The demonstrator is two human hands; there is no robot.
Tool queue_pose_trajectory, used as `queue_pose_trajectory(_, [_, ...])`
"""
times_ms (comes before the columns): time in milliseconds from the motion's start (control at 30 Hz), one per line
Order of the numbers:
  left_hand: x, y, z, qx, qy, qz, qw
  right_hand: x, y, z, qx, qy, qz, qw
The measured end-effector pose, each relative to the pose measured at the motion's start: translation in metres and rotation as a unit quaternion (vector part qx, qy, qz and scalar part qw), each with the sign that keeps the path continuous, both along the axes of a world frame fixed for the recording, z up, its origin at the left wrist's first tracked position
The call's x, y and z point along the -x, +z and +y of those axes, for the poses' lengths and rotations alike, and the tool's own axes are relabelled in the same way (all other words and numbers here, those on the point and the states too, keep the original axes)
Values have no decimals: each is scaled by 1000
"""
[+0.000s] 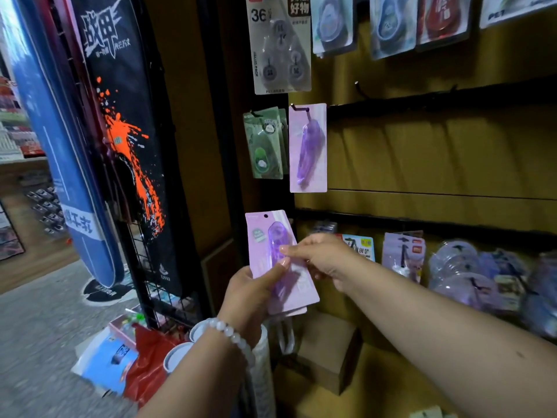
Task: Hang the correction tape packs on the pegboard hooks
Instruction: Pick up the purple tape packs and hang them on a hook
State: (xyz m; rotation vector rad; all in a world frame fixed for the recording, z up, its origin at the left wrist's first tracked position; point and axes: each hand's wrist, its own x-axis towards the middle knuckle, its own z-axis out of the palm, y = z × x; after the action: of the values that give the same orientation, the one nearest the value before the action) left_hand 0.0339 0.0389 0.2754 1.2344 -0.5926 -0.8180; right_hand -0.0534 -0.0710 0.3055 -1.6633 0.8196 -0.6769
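While both the left hand (245, 289) and right hand (321, 257) pinch the purple correction tape packs (271, 236), bare pegboard (437, 152) lies up right beside the hung purple pack (308, 147)

A single wide-angle view is given, taken from the head of the person and aimed forward and slightly down. The display wall (437, 158) is seen from close by, at an angle from its left. Both forearms are taken in from below, and the floor (36, 342) is caught at lower left.
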Motion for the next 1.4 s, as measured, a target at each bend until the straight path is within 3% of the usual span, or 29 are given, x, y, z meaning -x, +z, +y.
queue_pose_trajectory(267, [-6, -1, -5, -12, 37, -25, 999, -3, 11, -9, -96, -27, -129, 987])
queue_pose_trajectory(433, [-6, 2, -1, -16, 57, -10, 998, -6, 51, -27, -18, -79, -221, 972])
queue_pose_trajectory(600, [-3, 6, 4, -9, 50, -8, 999, -13, 95, -36, 100, -105, -244, 959])
queue_pose_trajectory(967, [-6, 1, 5, -14, 40, 16, 999, -34, 105, -52, 101, -195, -234, 947])
queue_pose_trajectory(1200, [-8, -4, 4, -31, 43, 26, 998, -47, 126, -77, 91, -250, -144, 953])
queue_pose_trajectory(1333, [-7, -2, 4, -34, 40, 37, 998, -50, 127, -91, 77, -233, -112, 963])
queue_pose_trajectory(1400, [-7, -1, 5, -38, 42, 33, 998, -46, 120, -90, 108, -256, -73, 958])
